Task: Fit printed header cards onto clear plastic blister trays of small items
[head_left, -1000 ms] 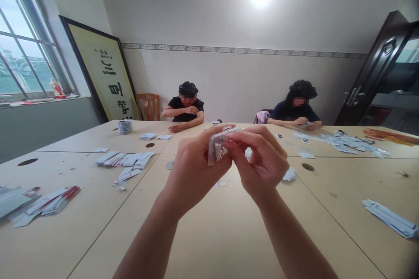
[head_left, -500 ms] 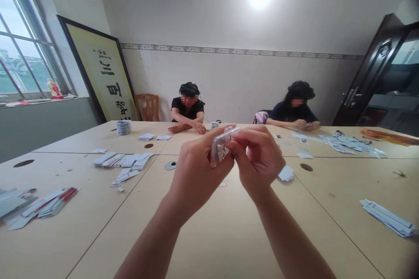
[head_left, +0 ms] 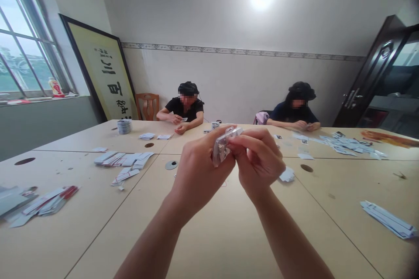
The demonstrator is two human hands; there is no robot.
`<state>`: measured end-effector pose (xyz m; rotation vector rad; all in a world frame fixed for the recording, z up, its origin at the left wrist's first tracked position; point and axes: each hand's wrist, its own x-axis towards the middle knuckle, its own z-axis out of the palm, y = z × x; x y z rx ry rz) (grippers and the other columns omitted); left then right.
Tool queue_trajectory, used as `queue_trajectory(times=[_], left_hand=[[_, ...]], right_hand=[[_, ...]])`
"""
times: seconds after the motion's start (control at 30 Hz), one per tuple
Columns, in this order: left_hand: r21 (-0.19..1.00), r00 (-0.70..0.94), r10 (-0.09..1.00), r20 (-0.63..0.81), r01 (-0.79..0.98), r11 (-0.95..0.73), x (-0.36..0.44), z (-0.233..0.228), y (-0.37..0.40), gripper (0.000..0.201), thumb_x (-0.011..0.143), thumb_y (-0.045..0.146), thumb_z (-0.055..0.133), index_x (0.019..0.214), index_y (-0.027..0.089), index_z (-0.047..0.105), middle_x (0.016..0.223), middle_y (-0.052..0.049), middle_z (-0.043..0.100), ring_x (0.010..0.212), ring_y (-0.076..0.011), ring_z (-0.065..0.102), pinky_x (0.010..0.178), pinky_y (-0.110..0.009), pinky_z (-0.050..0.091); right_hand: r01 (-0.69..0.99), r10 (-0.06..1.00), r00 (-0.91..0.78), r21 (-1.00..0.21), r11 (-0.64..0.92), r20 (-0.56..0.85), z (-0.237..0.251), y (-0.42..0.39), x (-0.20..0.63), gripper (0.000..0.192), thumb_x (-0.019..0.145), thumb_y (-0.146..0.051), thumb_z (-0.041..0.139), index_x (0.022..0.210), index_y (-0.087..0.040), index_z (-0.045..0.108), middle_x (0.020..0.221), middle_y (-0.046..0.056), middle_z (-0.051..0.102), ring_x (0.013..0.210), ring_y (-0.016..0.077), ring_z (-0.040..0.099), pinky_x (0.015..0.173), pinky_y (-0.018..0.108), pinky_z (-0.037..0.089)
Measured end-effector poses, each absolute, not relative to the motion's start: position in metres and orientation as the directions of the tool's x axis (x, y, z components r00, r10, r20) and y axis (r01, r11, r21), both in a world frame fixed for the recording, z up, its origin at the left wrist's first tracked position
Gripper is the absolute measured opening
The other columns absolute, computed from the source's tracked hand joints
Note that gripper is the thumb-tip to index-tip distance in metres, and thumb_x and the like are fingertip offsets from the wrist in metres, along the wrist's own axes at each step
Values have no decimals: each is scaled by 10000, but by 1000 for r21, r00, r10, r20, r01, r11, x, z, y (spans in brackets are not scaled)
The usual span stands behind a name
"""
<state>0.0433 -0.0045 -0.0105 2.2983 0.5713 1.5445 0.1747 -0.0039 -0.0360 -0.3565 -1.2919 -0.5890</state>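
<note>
Both hands on 1 clear packet, raised over the table.

Your left hand [head_left: 196,174] clasps the packet [head_left: 223,146] while your right hand [head_left: 260,161] pinches its edge, mid-handling. Its contents are too blurred to tell. Card piles [head_left: 126,161] lie spread on the table [head_left: 212,244].

A wide pale table [head_left: 229,235] carries loose white cards [head_left: 126,160] at the left, a fan of red-edged cards [head_left: 49,202] near the left edge, a scattered spread [head_left: 347,144] at the far right and a small stack [head_left: 388,218] near the right edge. Two people [head_left: 183,108] sit at the far side. A framed calligraphy panel [head_left: 104,78] leans against the wall beside a wooden chair [head_left: 148,105].
</note>
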Motion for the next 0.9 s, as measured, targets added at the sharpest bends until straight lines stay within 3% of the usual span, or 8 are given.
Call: queue_trajectory(times=[0.23,0.5,0.7,0.9], left_hand=[[471,367,488,792,141,-871,43,-10,-2,382,817,97,661,1162,247,726,821,36,735,619,-83,598,524,-147,446],[507,411,502,761,108,-855,41,-8,-8,313,839,80,620,1103,216,718,793,22,690,633,-97,556,551,-184,446],[518,423,503,754,89,-850,41,-10,-7,343,874,90,614,1169,250,683,900,37,717,719,-95,608,596,-179,463],[457,410,458,789,105,-883,43,-12,-5,354,865,82,632,1174,248,677,934,46,725,742,-77,625,684,-164,491]], right_hand=[[520,-146,178,33,854,973,-37,-3,176,278,845,-19,663,977,-252,738,814,0,669,728,159,628,595,293,536],[658,-275,116,133,742,954,-36,-7,175,271,881,-49,653,1010,-267,751,804,6,644,666,137,610,520,270,497],[638,-252,116,123,760,961,-33,-7,177,279,877,-40,654,978,-283,748,804,-1,663,674,142,639,529,276,524],[668,-313,110,163,726,943,-30,-5,178,302,873,9,608,903,-266,726,807,-14,662,683,128,662,550,268,541]])
